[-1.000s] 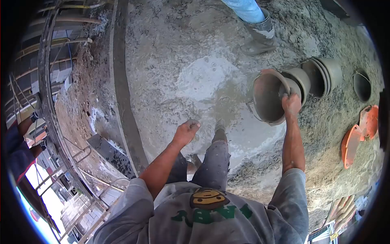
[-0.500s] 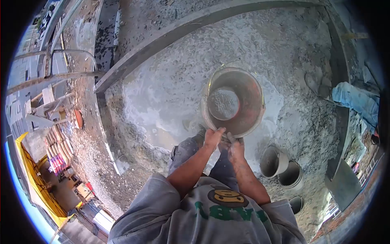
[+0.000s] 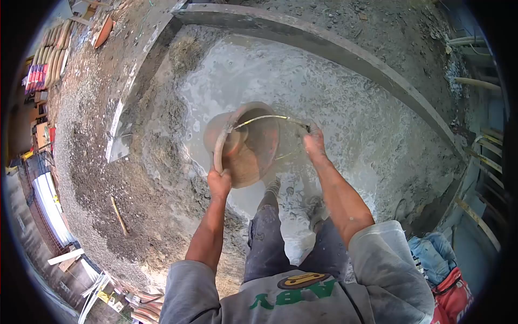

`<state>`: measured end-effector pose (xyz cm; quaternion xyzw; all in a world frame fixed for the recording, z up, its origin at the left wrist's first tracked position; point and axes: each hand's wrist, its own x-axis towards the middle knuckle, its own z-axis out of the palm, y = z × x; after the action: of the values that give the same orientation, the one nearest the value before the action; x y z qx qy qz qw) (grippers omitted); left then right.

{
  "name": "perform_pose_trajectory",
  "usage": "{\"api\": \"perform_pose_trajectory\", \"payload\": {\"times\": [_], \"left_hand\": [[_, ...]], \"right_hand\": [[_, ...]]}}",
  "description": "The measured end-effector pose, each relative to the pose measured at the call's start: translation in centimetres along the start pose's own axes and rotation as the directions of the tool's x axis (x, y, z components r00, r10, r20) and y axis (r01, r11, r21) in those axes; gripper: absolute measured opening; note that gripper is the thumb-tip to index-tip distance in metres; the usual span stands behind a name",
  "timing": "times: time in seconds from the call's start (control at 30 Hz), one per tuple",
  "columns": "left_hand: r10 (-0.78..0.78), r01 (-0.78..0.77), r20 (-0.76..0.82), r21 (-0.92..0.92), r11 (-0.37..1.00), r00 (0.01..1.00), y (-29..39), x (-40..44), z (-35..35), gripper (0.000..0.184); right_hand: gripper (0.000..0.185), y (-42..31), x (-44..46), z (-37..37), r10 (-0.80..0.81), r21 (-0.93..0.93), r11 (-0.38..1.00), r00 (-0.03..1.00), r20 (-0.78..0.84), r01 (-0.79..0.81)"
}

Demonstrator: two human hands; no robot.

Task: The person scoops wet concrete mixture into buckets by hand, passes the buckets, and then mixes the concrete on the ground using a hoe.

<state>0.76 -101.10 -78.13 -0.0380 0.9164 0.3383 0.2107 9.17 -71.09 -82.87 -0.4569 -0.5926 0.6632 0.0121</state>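
Observation:
A mud-coated bucket (image 3: 245,162) is tilted over the wet grey slurry (image 3: 226,70), its inside facing up toward me. My left hand (image 3: 219,182) is closed on the near rim at the bucket's left side. Raised off the rim, the thin wire handle (image 3: 270,116) arcs to the right, where my right hand (image 3: 314,140) is closed around its end. The inside walls look grey and reddish brown, and the far part of the bucket is blurred.
A long grey form edge (image 3: 324,36) curves behind the slurry. Another board (image 3: 123,116) lies at the left beside rough soil and gravel. A person in blue and red clothing (image 3: 445,270) is at the lower right. Stacked sacks (image 3: 51,54) are at the upper left.
The view has turned. Both hands were together on the upright bucket's near rim; now they are apart, the right one on the handle, and the bucket is tilted.

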Motion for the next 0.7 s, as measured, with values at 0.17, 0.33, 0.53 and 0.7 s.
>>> {"api": "perform_pose_trajectory", "payload": {"times": [0.17, 0.33, 0.53, 0.7], "left_hand": [[-0.096, 0.147, -0.475, 0.072, 0.987, 0.875, -9.0, 8.5, 3.5, 0.077], [0.057, 0.197, -0.524, 0.416, 0.888, 0.85, -12.1, 14.3, 11.1, 0.063], [-0.106, 0.341, -0.533, 0.367, 0.865, 0.84, -14.5, 10.2, 19.9, 0.049], [-0.13, 0.384, -0.591, 0.327, 0.864, 0.796, -13.4, 1.8, 32.5, 0.077]], "right_hand": [[0.029, 0.2, 0.6, 16.0, -0.166, -0.248, 0.851, 0.685, 0.709, 0.463], [0.021, 12.8, 7.4, 22.2, 0.124, -0.279, 0.958, 0.778, 0.617, 0.069], [0.014, 21.2, 15.3, 12.0, 0.083, -0.19, 0.978, 0.677, 0.731, 0.086], [0.02, 22.1, 18.5, -1.5, -0.099, -0.048, 0.973, 0.593, 0.799, 0.228]]}}
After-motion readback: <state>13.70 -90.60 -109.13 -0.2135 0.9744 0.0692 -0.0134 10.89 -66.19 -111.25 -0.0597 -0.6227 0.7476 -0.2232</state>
